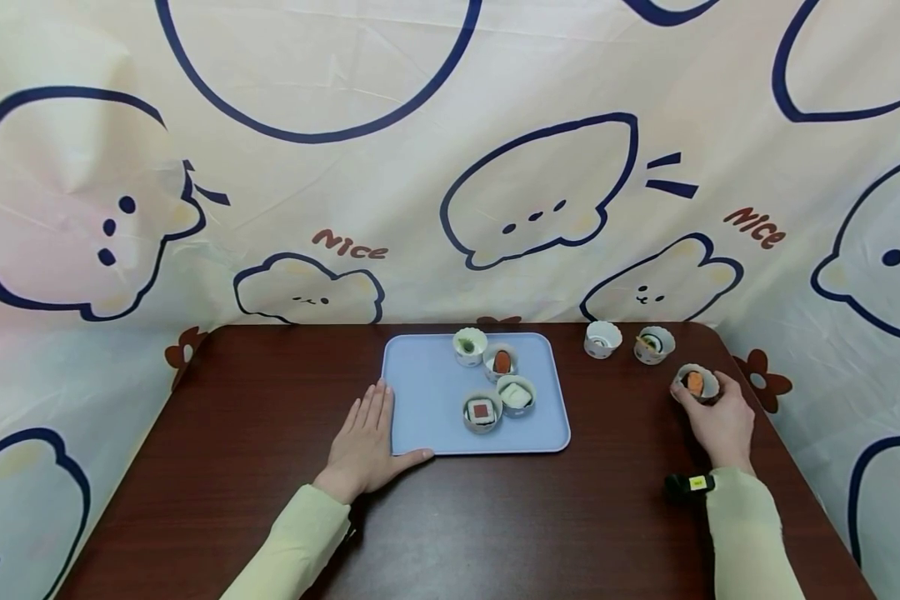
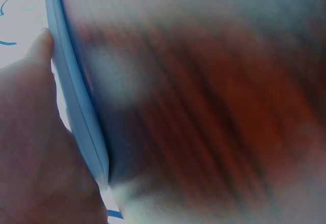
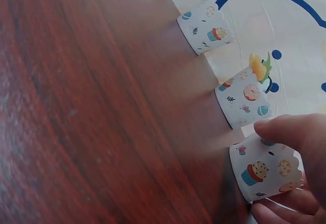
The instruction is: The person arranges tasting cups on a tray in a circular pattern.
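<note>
While the right hand point(image 1: 726, 423) grasps a patterned cup point(image 3: 270, 168) by its sides, thumb on one side and fingers on the other, the left hand point(image 1: 363, 446) lies with its fingers extended along the left edge of the blue tray point(image 1: 427, 408) and its thumb at the front edge, clasping nothing. The cup is near the right edge of the dark table point(image 1: 270, 417), to the right of the tray and well apart from it; whether its base bears on the tabletop, I cannot tell. It looks like thin paper or card, so it should be very light and fairly stiff under a gentle pinch, yet likely to buckle if squeezed hard; the wall probably gives enough friction not to slip. The best hold is probably on opposite sides of the wall, below the soft-looking rim, kept level because the orange piece point(image 1: 695, 383) inside seems loose and could roll or tip out. In looks, the cup is white, flaring from a narrower base to a scalloped rim, and printed with a cupcake in a blue case, doughnut-like rounds and small dark sprigs. Inside, something dark shows beside the orange piece, too small to make out.
</note>
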`<state>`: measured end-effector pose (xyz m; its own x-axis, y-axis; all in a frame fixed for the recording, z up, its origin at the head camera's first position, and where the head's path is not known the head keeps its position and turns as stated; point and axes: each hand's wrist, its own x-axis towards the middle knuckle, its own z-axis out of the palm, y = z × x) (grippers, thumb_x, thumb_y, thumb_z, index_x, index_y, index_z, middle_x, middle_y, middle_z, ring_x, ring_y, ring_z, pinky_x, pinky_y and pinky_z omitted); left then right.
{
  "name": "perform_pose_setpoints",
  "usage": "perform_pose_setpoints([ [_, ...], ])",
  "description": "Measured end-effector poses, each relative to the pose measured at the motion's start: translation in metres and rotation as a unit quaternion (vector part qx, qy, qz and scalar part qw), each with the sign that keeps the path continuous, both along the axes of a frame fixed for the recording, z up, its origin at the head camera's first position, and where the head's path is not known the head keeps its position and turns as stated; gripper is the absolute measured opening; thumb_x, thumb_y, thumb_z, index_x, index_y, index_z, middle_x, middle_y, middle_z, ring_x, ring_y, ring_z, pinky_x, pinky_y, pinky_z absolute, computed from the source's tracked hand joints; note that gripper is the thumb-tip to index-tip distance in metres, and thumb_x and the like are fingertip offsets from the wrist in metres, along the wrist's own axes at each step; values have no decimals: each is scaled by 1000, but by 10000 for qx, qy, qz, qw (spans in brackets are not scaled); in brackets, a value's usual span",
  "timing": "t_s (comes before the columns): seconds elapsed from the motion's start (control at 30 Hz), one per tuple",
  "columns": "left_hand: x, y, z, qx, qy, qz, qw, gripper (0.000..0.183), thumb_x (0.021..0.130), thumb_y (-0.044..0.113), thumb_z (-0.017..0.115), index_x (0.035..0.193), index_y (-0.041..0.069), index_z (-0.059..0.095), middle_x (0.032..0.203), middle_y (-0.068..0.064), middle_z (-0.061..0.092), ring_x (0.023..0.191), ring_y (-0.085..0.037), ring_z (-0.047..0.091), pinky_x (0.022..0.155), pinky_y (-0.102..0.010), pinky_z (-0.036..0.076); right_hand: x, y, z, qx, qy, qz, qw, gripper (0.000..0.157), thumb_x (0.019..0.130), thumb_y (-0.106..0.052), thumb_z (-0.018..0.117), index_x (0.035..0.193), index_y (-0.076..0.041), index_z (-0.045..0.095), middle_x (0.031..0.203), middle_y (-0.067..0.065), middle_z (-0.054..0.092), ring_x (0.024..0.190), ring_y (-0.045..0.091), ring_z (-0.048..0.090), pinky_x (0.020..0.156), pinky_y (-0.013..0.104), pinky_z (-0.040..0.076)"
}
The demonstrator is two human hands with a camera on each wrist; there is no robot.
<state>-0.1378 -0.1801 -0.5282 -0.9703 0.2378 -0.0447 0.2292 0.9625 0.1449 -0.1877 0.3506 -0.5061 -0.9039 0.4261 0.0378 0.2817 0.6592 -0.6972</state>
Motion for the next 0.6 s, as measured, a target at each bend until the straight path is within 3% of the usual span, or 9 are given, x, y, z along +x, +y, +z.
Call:
perform_pose_setpoints([
  [0.6, 0, 0, -1, 15, 46, -14, 10000, 125, 82, 93, 35, 160, -3, 17, 167, -20, 9, 153, -34, 9, 121, -48, 13, 1, 0, -3, -186, 123, -188, 9996, 79, 95, -43, 69, 148, 8, 39, 139, 34, 48, 125, 49, 46, 101, 62, 38],
])
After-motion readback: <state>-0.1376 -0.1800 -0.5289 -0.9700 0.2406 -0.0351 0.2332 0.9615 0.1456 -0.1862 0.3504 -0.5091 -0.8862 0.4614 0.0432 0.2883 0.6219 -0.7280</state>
